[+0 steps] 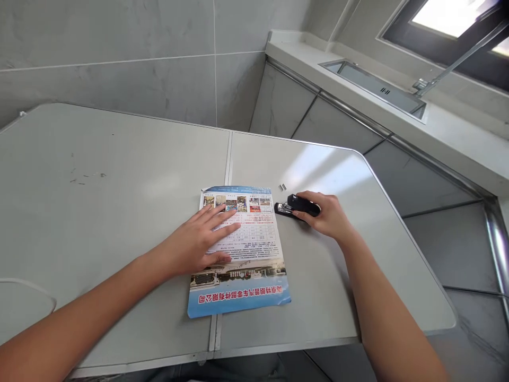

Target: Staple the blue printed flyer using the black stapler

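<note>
A printed paper leaflet (pixel 242 297) with a blue band and red characters lies upside down to me across the table's seam. My left hand (pixel 204 239) rests flat on its left part, fingers spread. Just off the leaflet's right edge is a black stapler (pixel 304 206), its jaw end pointing left toward the paper. My right hand (pixel 328 215) is wrapped around the stapler's back part, thumb on the near side. Two small strips of staples (pixel 282 187) lie on the table beyond the stapler.
The light folding table (pixel 159 159) has a seam down its middle and a metal rim. Small dark marks (pixel 85 176) dot its left half. Behind stands a grey tiled wall (pixel 119 48). At the right are a counter (pixel 294 48) with a sink (pixel 374 85) and grey cabinets (pixel 342 122).
</note>
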Demonstrator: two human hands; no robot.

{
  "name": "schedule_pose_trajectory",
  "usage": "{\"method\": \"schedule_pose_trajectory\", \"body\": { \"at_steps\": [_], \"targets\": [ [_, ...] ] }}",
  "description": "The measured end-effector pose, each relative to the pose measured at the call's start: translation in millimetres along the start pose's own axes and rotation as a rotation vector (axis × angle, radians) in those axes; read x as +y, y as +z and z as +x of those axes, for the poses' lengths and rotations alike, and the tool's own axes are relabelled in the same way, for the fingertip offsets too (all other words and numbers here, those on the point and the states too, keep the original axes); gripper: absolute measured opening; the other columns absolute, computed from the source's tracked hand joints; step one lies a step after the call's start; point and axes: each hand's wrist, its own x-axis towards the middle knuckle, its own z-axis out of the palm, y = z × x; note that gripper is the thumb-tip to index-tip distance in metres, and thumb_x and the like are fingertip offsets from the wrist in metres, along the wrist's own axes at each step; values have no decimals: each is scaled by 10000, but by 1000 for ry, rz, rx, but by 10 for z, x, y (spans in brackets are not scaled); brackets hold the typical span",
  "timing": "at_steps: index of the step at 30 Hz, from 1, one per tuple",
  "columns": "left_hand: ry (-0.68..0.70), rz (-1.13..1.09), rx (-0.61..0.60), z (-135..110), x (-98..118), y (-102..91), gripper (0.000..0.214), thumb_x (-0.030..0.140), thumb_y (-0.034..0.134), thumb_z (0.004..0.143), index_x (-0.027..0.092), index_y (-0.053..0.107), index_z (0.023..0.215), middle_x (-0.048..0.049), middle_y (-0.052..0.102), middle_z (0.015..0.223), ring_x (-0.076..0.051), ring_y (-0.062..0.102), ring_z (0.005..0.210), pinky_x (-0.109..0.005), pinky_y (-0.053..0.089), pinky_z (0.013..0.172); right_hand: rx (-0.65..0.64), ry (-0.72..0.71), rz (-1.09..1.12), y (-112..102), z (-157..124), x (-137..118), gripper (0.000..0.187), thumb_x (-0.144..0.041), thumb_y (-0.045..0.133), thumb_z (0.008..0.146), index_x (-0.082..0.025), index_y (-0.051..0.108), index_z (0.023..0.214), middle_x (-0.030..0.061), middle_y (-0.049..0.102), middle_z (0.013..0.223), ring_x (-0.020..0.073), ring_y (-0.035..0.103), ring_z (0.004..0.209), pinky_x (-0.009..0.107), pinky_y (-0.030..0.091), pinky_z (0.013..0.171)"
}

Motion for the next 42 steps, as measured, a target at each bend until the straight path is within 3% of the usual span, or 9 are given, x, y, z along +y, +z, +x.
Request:
{"method": "schedule_pose_trajectory", "body": {
  "at_steps": [6,11,16,26,30,33,36,42],
  "targets": [
    [1,-25,38,7,14,-1,659,501,792,893,316,598,1495,-102,517,1625,-385,416,1545,-631,329,1278,-317,-181,125,-142,29,-163,192,-304,677,934,-202,694,1097,41,697,880,192,616,792,319,491,707],
    [-26,-9,54,8,12,-3,607,504,778,901,299,634,1453,-107,540,1605,-386,447,1518,-624,348,1264,-521,-199,229,-236,39,-235,134,-290,663,966,-188,681,1052,34,653,869,170,566,771,293,435,675],
    [-60,44,43,1,-3,-5,599,511,729,933,281,614,1474,-118,517,1623,-393,441,1513,-616,341,1256,-724,-254,393,-272,38,-333,173,-271,650,989,-182,701,1127,45,666,918,166,588,798,289,467,707],
    [4,121,-25,5,30,-62,547,511,698,953,271,629,1439,-120,540,1601,-389,460,1485,-598,381,1203,-540,-194,258,-98,50,-493,121,-233,641,960,-207,676,1073,55,651,959,197,588,863,329,485,741],
    [4,121,-47,15,79,-94,507,490,703,953,278,648,1411,-109,568,1575,-381,468,1470,-582,400,1179,-521,-167,295,-58,57,-521,300,-167,625,908,-238,643,1200,86,676,1198,241,633,1064,373,527,886],
    [8,97,-40,20,104,-101,496,467,722,939,288,658,1397,-101,588,1553,-382,477,1457,-582,399,1176,-513,-84,232,-51,47,-557,378,-148,633,878,-262,629,1239,62,698,1159,236,647,1021,361,520,857],
    [11,92,-49,24,119,-109,482,454,729,931,291,663,1380,-96,597,1543,-384,485,1443,-581,401,1163,-477,-17,154,-48,43,-600,307,-160,620,903,-257,630,1194,49,699,1067,222,635,930,344,496,801],
    [0,126,-66,26,138,-117,471,482,715,933,281,665,1355,-107,597,1537,-386,504,1406,-574,414,1113,-480,-31,71,-43,71,-676,168,-207,565,982,-243,613,1140,72,700,1083,250,618,978,388,491,856]
  ]
}}
